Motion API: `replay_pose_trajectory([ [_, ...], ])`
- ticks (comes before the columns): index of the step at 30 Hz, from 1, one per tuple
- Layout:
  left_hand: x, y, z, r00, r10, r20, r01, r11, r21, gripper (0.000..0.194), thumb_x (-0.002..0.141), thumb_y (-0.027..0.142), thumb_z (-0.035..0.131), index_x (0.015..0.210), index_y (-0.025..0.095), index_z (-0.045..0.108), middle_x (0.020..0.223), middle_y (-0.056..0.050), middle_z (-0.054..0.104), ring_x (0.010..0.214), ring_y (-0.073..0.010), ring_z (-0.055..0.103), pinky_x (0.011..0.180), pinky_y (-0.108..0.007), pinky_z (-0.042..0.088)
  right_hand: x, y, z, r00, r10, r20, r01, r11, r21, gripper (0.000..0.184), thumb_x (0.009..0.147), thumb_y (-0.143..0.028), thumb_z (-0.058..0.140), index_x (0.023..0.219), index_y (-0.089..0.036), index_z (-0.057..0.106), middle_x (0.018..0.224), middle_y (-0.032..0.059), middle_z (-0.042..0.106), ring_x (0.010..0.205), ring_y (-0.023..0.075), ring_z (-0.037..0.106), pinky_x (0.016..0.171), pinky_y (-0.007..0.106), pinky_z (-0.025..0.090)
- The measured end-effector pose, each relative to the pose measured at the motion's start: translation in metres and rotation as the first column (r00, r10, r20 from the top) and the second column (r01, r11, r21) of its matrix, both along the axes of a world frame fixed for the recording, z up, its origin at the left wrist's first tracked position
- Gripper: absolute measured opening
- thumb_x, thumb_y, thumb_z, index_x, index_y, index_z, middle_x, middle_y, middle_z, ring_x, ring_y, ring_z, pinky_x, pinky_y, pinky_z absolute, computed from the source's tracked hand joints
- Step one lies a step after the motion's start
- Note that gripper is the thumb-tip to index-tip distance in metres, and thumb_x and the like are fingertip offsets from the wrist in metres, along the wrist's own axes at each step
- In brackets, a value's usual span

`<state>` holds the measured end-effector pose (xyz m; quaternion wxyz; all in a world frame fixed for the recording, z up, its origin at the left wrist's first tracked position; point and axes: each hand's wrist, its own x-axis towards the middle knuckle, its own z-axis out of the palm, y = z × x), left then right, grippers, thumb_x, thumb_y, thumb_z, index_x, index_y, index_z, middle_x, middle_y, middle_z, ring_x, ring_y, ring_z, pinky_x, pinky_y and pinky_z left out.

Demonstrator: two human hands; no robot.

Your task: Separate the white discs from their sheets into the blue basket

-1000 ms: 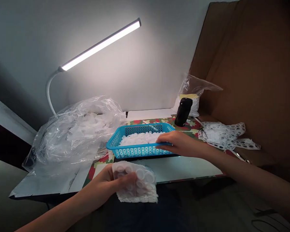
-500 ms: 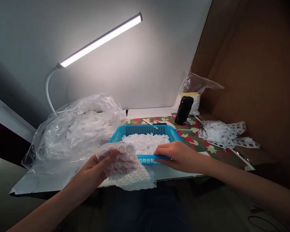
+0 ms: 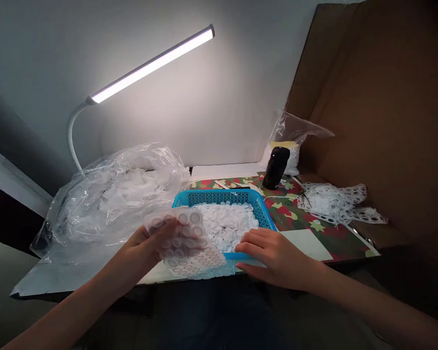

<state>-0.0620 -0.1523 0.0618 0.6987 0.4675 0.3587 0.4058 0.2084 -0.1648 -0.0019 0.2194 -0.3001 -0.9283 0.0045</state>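
At 8 o'clock of the blue basket, L hand is closed — thumb vs. fingers — on a translucent ring-patterned sheet that hides the basket's corner there. R hand, approx. 4 o'clock, is half open, thumb apart from fingers, at the 5 o'clock rim; can't tell if touching. White discs lie inside; clear bag, 9–10 o'clock; black cylinder, btwn 1 & 2.

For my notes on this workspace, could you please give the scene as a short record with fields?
Left hand: holds a see-through sheet with ring shapes
Right hand: at the near rim of the blue basket
Basket contents: many small white discs
Left side: clear plastic bag with white pieces
Right side: black cylinder, white mesh
Light: desk lamp, on
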Motion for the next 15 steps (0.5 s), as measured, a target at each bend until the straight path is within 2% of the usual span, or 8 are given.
replay_pose_trajectory([
  [2,-0.001,-0.003,0.003,1.000,0.014,0.018,-0.014,1.000,0.004,0.016,0.077,0.036,0.067,0.079,0.021,0.073,0.080,-0.003,0.074,0.082,-0.0231,0.070,0.074,-0.029,0.058,0.001,-0.009,-0.004,0.994,0.015,-0.105,-0.012,0.999,0.037,0.013,0.089,-0.029,0.052,0.094,-0.017,0.054,0.083,0.0045,0.061,0.075,0.0162,0.055,0.066,0.029,0.040],
  [4,0.000,-0.007,0.008,0.999,0.045,-0.001,-0.045,0.999,0.018,0.015,0.075,0.036,0.069,0.078,0.022,0.073,0.079,-0.003,0.074,0.081,-0.0239,0.070,0.074,-0.030,0.057,0.002,-0.015,-0.011,0.989,-0.027,-0.145,0.034,0.998,0.050,0.021,0.086,-0.033,0.055,0.100,-0.017,0.054,0.092,0.0073,0.061,0.084,0.0192,0.056,0.074,0.033,0.042],
  [6,0.004,-0.006,0.015,0.997,0.065,-0.032,-0.063,0.996,0.067,0.017,0.075,0.038,0.069,0.078,0.021,0.073,0.079,-0.004,0.074,0.080,-0.0244,0.070,0.073,-0.030,0.057,0.002,-0.016,-0.019,0.987,-0.099,-0.125,0.104,0.994,0.034,0.035,0.084,-0.037,0.058,0.111,-0.016,0.051,0.106,0.0110,0.059,0.099,0.0239,0.053,0.084,0.039,0.041],
  [8,0.011,0.001,0.022,0.996,0.054,-0.067,-0.045,0.990,0.133,0.020,0.078,0.038,0.065,0.083,0.020,0.072,0.081,-0.005,0.074,0.081,-0.0242,0.069,0.077,-0.033,0.056,0.002,-0.012,-0.026,0.987,-0.139,-0.079,0.142,0.989,0.036,0.032,0.086,-0.034,0.056,0.113,-0.016,0.051,0.110,0.0113,0.058,0.104,0.0250,0.052,0.089,0.042,0.039],
  [10,0.020,0.017,0.028,0.992,0.021,-0.122,0.005,0.977,0.212,0.024,0.081,0.038,0.062,0.093,0.020,0.071,0.088,-0.006,0.073,0.084,-0.0237,0.069,0.080,-0.035,0.054,0.005,-0.004,-0.031,0.992,-0.120,-0.034,0.123,0.988,0.097,0.014,0.092,-0.021,0.047,0.103,-0.017,0.054,0.101,0.0088,0.062,0.097,0.0224,0.055,0.086,0.039,0.041],
  [12,0.029,0.042,0.030,0.972,0.021,-0.232,0.066,0.931,0.360,0.028,0.082,0.039,0.059,0.100,0.019,0.069,0.091,-0.007,0.072,0.086,-0.0212,0.067,0.079,-0.030,0.052,0.010,0.004,-0.035,0.997,-0.075,0.018,0.070,0.982,0.174,0.018,0.093,-0.010,0.039,0.093,-0.016,0.056,0.091,0.0063,0.064,0.088,0.0189,0.056,0.080,0.035,0.042],
  [14,0.037,0.075,0.026,0.926,0.100,-0.365,0.118,0.840,0.529,0.026,0.081,0.039,0.060,0.094,0.020,0.071,0.090,-0.005,0.072,0.084,-0.0174,0.065,0.074,-0.024,0.050,0.014,0.011,-0.036,0.997,-0.045,0.063,0.030,0.974,0.225,0.020,0.093,-0.007,0.038,0.089,-0.015,0.056,0.086,0.0050,0.064,0.084,0.0177,0.056,0.076,0.032,0.043],
  [15,0.040,0.091,0.022,0.888,0.109,-0.446,0.189,0.798,0.572,0.025,0.081,0.039,0.058,0.091,0.020,0.072,0.086,-0.003,0.072,0.079,-0.0160,0.064,0.069,-0.023,0.049,0.016,0.014,-0.036,0.996,-0.034,0.080,0.014,0.971,0.237,0.019,0.093,-0.008,0.039,0.088,-0.015,0.056,0.085,0.0047,0.064,0.083,0.0177,0.056,0.075,0.032,0.043],
])
